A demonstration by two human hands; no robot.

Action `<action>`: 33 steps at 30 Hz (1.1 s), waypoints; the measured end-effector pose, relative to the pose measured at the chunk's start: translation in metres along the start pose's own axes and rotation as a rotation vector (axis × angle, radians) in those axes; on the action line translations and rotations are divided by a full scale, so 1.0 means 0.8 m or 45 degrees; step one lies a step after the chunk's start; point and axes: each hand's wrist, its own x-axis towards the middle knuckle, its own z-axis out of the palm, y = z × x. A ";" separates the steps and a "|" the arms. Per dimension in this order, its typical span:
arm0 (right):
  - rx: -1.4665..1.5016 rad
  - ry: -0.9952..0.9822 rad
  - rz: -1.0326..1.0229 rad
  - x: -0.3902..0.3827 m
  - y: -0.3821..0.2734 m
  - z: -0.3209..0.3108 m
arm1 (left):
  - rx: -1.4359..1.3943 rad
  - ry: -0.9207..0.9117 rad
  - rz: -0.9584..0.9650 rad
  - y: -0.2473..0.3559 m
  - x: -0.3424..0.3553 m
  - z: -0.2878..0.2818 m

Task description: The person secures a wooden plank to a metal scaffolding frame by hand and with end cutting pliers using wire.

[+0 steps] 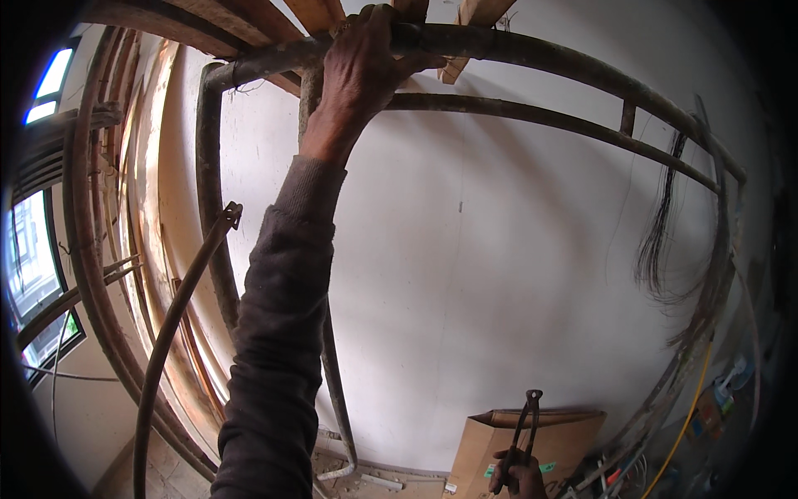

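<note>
The scaffold frame [532, 50], a rusty, mortar-caked run of steel tube, is arching across the upper half of the frame against a pale plastered wall [499, 274], with a thinner rail [540, 116] running just below its top tube. Wooden planks [274, 21] are resting on top of it at the upper centre. The tube surface is looking rough, crusted and dark brown, likely gritty under the palm.

The left hand [362, 71], on a long dark-sleeved arm rising from the lower centre, is wrapping fully around the top tube at the upper centre, fingers curled over the far side. Judging from this, the person is steadying against the frame while the tool hand is hanging low; any next move with the tool would call for bringing it up to the tube while the upper grip bears the weight.

At the upper right a bundle of black tie wire [661, 241] is dangling from the frame. A folded cardboard box [499, 445] is leaning on the wall at the lower centre-right.

The right hand [519, 476], at the bottom edge right of centre, is closing around the handles of long-handled nippers [525, 428], whose head is pointing upward. It is well apart from the frame.
</note>
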 end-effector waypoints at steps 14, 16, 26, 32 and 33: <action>0.030 -0.007 0.388 -0.005 0.073 -0.038 | 0.132 0.186 0.051 0.021 0.010 0.018; 0.071 -0.004 0.408 -0.002 0.088 -0.041 | 0.220 0.195 0.066 0.023 0.012 0.018; 0.056 0.024 0.490 -0.005 0.125 -0.039 | 0.293 0.202 -0.013 0.028 0.019 0.028; 0.119 0.074 0.536 -0.021 0.125 -0.040 | 0.248 0.300 -0.075 0.033 0.029 0.031; 0.134 0.077 0.538 -0.024 0.127 -0.041 | 0.208 0.314 -0.102 0.034 0.031 0.030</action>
